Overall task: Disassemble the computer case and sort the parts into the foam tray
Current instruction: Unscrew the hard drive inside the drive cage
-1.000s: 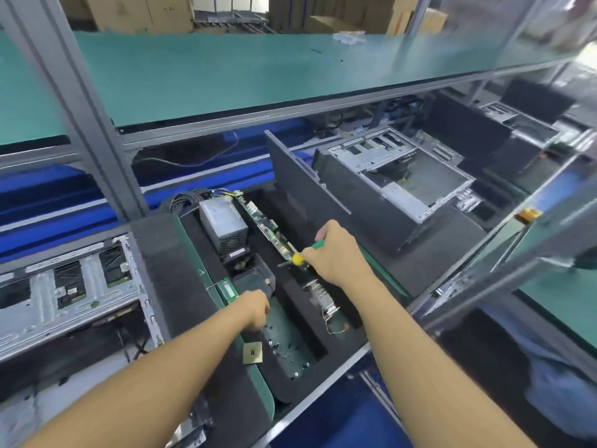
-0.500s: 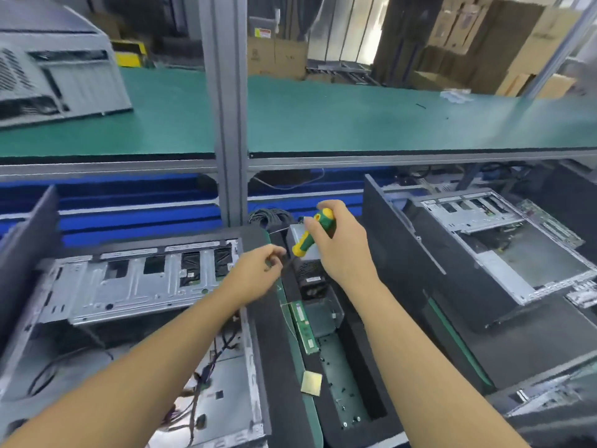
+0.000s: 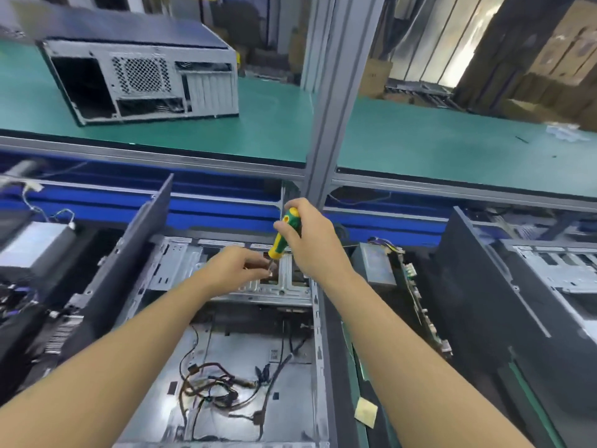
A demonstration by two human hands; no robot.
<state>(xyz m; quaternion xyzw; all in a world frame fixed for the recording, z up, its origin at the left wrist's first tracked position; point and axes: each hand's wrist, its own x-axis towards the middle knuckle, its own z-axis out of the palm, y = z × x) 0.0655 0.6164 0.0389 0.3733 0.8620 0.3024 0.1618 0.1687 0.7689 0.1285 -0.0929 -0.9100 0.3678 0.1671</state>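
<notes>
An open grey computer case lies flat in front of me, with loose cables on its floor and a metal drive cage at its far end. My right hand grips a green and yellow screwdriver, tip down over the cage. My left hand pinches at the screwdriver's tip, just above the cage. The black foam tray stands to the right, holding a power supply, a circuit board on edge and a small yellow square.
A dark side panel leans up at the left of the case. Another open case sits at the far right. A closed grey chassis rests on the green upper shelf, behind a grey upright post.
My view has swung left from the foam tray to the open case. Both hands moved with it and now meet over the drive cage, the screwdriver turned upright.
</notes>
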